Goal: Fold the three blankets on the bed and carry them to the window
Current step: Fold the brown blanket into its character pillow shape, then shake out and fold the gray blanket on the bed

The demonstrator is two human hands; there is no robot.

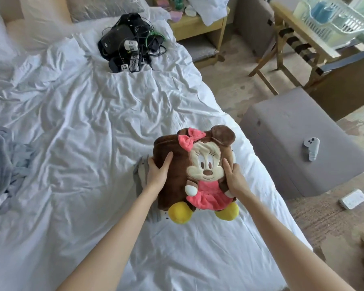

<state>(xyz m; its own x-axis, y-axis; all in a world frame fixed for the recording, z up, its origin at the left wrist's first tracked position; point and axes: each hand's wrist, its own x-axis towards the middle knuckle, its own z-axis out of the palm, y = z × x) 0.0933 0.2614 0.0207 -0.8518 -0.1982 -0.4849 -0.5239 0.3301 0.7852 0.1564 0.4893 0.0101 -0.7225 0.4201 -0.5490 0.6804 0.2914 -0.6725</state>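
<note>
Hidden stuff first: the grey blanket (pixel 139 179) is mostly under the brown one, so only a folded strip shows at its left side and near corner. I can't tell whether the brown one rests on it or is just lifted off. The blue-grey blanket (pixel 6 162) lies crumpled at the left edge of the bed (pixel 88 122), cut off by the frame, not folded.

The brown blanket (pixel 172 169) is folded into a thick block with the plush mouse face up, near the bed's right edge. My left hand (pixel 157 172) grips its left side with the thumb on top; the fingers go down the side, tips out of sight. My right hand (pixel 235 178) grips the right edge with the thumb lying on the mouse face; the fingers wrap behind and are hidden.

Elsewhere, a black gear pile (pixel 125 42) with cables sits far up the bed. The grey ottoman (pixel 290 131) is beside the bed with a controller (pixel 311 150) on it. A power strip (pixel 353 199) lies on the floor. A white basket (pixel 332 19) is top right, partly cut off.
</note>
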